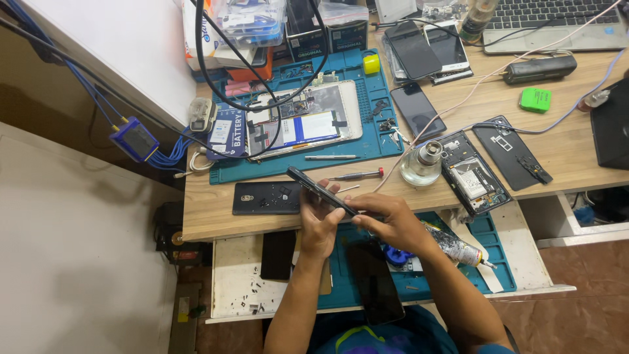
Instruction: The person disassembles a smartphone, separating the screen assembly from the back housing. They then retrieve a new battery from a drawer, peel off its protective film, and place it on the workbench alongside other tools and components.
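A dark smartphone [313, 186] is held edge-on above the front edge of the wooden desk [216, 210]. My left hand [319, 223] grips it from below, fingers wrapped around its lower part. My right hand [386, 219] pinches the phone's near end from the right, thumb and fingers closed on it. Just left of my hands a black phone back cover [265, 198] lies flat. A red-handled screwdriver [359, 175] and a metal tool [331, 157] lie just beyond the phone.
An opened tablet [304, 118] rests on a blue work mat [367, 141]. To the right stand a glass bottle [422, 164], an opened phone [473, 174] and a black back cover [511, 152]. A glue tube [455, 247] and a dark phone [375, 282] lie on the lower shelf.
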